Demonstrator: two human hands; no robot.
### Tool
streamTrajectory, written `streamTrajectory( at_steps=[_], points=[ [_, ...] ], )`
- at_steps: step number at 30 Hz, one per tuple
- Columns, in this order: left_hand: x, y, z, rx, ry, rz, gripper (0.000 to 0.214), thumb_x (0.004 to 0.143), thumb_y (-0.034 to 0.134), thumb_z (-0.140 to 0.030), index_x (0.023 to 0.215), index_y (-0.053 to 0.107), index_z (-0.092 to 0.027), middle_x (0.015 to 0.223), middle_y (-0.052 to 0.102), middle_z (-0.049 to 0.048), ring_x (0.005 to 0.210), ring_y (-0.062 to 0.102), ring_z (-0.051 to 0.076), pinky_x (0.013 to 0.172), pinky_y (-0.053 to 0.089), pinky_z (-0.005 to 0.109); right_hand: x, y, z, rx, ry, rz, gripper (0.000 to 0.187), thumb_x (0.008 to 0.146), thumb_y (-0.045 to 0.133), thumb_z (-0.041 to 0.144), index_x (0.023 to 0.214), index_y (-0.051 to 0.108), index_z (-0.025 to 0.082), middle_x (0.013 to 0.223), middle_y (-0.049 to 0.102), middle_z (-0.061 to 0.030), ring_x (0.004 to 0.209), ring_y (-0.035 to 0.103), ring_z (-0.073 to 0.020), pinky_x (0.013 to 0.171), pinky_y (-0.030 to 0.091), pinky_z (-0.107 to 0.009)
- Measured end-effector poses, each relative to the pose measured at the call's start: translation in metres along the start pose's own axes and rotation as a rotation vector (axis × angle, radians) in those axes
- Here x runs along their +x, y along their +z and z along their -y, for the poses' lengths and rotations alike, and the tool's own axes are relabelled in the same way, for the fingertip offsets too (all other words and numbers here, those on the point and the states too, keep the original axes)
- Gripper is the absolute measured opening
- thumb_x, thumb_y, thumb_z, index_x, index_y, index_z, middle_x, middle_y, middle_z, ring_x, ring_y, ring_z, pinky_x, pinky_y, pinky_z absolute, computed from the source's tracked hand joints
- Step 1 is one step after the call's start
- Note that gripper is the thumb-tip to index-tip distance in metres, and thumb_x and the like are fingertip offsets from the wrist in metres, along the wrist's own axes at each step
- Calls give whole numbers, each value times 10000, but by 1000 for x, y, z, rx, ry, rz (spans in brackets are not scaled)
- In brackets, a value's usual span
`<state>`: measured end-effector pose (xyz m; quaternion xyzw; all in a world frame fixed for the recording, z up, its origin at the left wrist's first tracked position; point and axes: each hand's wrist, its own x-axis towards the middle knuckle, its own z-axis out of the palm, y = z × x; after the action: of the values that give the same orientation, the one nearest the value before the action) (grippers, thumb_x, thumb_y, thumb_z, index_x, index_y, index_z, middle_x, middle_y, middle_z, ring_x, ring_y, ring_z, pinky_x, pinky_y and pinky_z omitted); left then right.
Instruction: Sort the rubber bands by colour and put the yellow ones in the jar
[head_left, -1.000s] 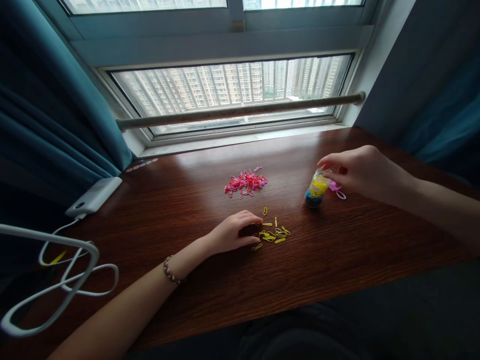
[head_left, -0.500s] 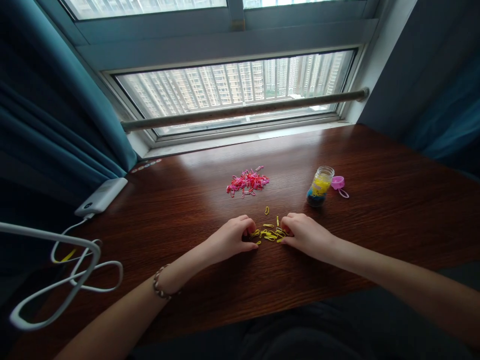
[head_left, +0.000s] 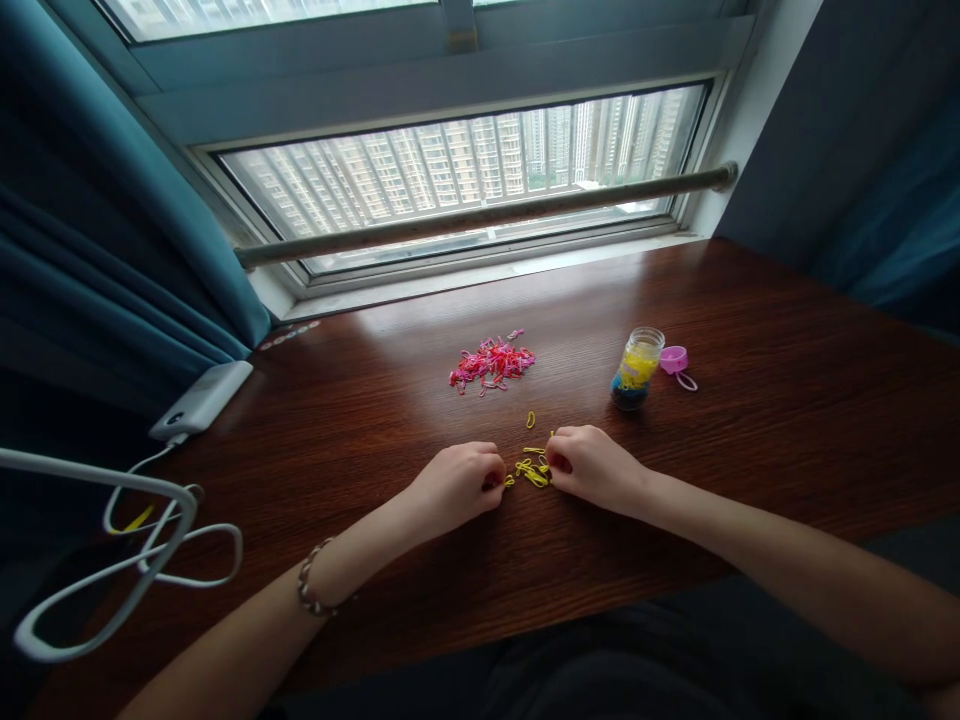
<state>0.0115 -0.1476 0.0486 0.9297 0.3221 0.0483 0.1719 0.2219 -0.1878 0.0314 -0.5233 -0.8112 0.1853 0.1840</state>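
Note:
Yellow rubber bands (head_left: 534, 473) lie in a small loose pile on the dark wooden table, between my two hands. At the pile's left side my left hand (head_left: 461, 483) is closed in a pinch, with yellow loops showing at its fingertips. Opposite it, my right hand (head_left: 596, 467) has its thumb and fingers pressed together on bands at the pile's right edge; its fingers hide part of what they grip. A single yellow band (head_left: 530, 420) rests apart, just beyond the pile.
Farther back lies a heap of pink and red rubber bands (head_left: 491, 364). On the right stands an uncapped clear jar (head_left: 637, 370) holding yellow and blue bands, beside its pink lid (head_left: 674, 359). A white power bank (head_left: 202, 400) with a looped cable (head_left: 187, 530) occupies the left.
Both hands have closed their fingers at the sides of the yellow pile, and fewer loose bands show between them. My view has shifted slightly.

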Motion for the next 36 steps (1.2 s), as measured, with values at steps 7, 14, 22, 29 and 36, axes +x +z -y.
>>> streamTrajectory(
  at_steps=[7, 14, 22, 29, 36],
  points=[
    [8, -7, 9, -266, -19, -238, 88, 762, 570, -195, 694, 591, -143, 669, 587, 10, 588, 517, 97, 551, 427, 193, -3, 4, -1, 171, -58, -164, 71, 773, 530, 129, 743, 591, 151, 740, 561, -17, 661, 516, -105, 619, 392, -203],
    [32, -30, 16, -378, 73, -424, 128, 755, 606, -253, 743, 615, -125, 713, 637, 49, 648, 581, 129, 614, 485, 236, -8, 16, 3, 84, -155, -157, 73, 807, 538, 211, 787, 584, 159, 838, 545, -50, 779, 513, -146, 711, 419, -256],
    [104, -67, -22, -309, 354, -485, 105, 774, 578, -210, 807, 620, -119, 764, 623, 51, 677, 574, 112, 636, 466, 226, -8, 19, 2, -56, -265, -80, 107, 840, 483, 191, 805, 582, 170, 813, 555, -37, 758, 497, -140, 696, 415, -249],
    [167, -64, -55, -259, 537, -440, 69, 764, 561, -161, 778, 622, -131, 743, 616, 30, 676, 551, 100, 654, 458, 220, -5, 24, 1, -90, -315, -109, 119, 823, 472, 152, 789, 583, 178, 782, 567, -32, 712, 503, -141, 684, 413, -246],
    [187, -42, -59, -314, 598, -518, 96, 787, 555, -172, 773, 642, -134, 767, 610, 49, 692, 561, 115, 655, 456, 238, -3, 26, 1, -90, -307, -125, 124, 822, 465, 165, 817, 589, 177, 795, 583, -31, 738, 523, -149, 703, 425, -244]
  ],
)
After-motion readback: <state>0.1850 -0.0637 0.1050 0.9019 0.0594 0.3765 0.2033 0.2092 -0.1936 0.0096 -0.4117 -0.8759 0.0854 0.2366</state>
